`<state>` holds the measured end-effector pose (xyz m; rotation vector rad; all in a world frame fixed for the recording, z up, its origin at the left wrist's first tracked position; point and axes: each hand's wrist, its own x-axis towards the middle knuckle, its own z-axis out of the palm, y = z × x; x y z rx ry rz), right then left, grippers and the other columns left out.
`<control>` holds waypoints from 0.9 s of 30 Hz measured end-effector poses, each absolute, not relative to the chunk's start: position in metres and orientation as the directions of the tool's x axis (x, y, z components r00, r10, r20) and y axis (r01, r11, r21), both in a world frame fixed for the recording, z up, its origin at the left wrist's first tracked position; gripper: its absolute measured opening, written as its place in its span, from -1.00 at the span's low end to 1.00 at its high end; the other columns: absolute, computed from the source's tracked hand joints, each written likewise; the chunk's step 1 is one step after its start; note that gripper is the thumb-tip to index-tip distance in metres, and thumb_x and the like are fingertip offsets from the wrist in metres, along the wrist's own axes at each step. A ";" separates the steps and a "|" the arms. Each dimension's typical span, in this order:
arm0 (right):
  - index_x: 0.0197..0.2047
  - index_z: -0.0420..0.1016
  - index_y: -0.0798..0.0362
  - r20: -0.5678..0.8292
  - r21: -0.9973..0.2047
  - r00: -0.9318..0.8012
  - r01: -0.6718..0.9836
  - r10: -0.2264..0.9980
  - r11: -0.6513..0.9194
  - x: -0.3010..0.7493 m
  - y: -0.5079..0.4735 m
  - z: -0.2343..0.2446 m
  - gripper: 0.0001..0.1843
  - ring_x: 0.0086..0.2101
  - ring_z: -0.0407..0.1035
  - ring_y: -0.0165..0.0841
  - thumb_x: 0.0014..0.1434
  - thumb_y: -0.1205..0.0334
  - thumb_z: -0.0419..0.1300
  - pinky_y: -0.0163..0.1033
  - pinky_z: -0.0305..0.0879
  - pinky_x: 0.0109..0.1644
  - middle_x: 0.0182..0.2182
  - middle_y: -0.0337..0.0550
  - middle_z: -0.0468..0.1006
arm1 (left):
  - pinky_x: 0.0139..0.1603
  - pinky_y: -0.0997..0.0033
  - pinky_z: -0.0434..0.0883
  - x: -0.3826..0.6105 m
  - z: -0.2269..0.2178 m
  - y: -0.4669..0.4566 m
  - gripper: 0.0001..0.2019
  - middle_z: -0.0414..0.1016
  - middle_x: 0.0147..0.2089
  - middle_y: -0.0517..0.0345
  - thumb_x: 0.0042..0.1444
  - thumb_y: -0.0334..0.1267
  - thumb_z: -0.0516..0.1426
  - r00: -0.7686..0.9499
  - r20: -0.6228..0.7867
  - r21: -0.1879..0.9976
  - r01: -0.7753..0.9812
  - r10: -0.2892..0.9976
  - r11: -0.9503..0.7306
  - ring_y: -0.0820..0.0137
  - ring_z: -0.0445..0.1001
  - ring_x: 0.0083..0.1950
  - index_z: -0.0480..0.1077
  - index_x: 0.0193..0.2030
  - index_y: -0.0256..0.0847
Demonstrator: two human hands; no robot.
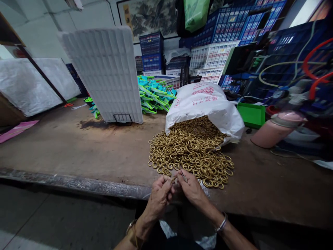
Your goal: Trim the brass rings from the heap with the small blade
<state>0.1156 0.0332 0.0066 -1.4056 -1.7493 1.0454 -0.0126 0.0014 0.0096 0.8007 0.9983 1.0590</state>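
My left hand (160, 196) and my right hand (191, 189) meet at the near edge of the workbench (78, 152), fingers pinched together. The left hand pinches a small brass ring (173, 179). A thin metal piece (184, 176) is held in the right fingers. Just beyond my hands lies a heap of brass rings (192, 152), spilling from a white sack (208, 104) lying on its side.
A white ribbed panel (109, 73) stands upright at the back of the bench. Behind it lie bundles of green and blue plastic parts (156, 95). Stacked crates (215, 55) fill the back. A green tray (251, 114), a pink vessel (278, 128) and hoses sit at the right.
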 end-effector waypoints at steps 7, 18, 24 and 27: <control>-0.35 0.32 0.02 0.045 -0.577 -0.317 0.766 0.947 0.284 0.117 0.022 -0.003 -0.73 -0.53 0.28 -0.41 -0.11 0.47 -0.08 -0.35 -0.05 -0.48 -0.57 -0.23 0.43 | -0.72 0.64 -0.04 -0.010 0.014 0.003 -0.67 0.22 -0.62 0.36 -0.08 0.01 0.12 0.105 -0.283 0.900 -0.314 0.953 0.302 0.69 0.01 -0.72 0.17 -0.43 -0.22; -0.25 0.30 0.08 -0.043 -0.317 -0.248 0.922 0.968 0.222 0.123 0.034 -0.004 -0.71 -0.53 0.31 -0.38 -0.07 0.48 -0.04 -0.31 -0.15 -0.49 -0.53 -0.15 0.49 | -0.71 0.64 -0.04 -0.015 0.021 -0.009 -0.71 0.20 -0.66 0.35 -0.01 -0.04 0.09 0.136 -0.247 0.938 -0.216 0.959 0.272 0.67 0.02 -0.71 0.20 -0.47 -0.24; -0.30 0.28 0.07 0.044 -0.386 -0.267 0.884 0.963 0.263 0.118 0.044 -0.011 -0.71 -0.52 0.30 -0.40 -0.12 0.52 -0.05 -0.33 -0.11 -0.46 -0.53 -0.19 0.45 | -0.72 0.65 -0.01 -0.026 0.018 -0.016 -0.73 0.27 -0.58 0.32 -0.02 -0.06 0.12 0.203 -0.307 0.788 -0.494 0.930 0.368 0.66 0.08 -0.69 0.20 -0.42 -0.22; -0.26 0.27 0.04 0.095 -0.430 -0.283 0.853 0.954 0.296 0.106 0.046 -0.016 -0.72 -0.48 0.31 -0.42 -0.07 0.49 -0.04 -0.35 -0.07 -0.44 -0.49 -0.22 0.46 | -0.71 0.65 0.04 -0.035 0.011 -0.014 -0.73 0.34 -0.47 0.22 -0.04 -0.07 0.13 0.155 -0.350 0.716 -0.591 0.924 0.370 0.62 0.20 -0.62 0.21 -0.42 -0.24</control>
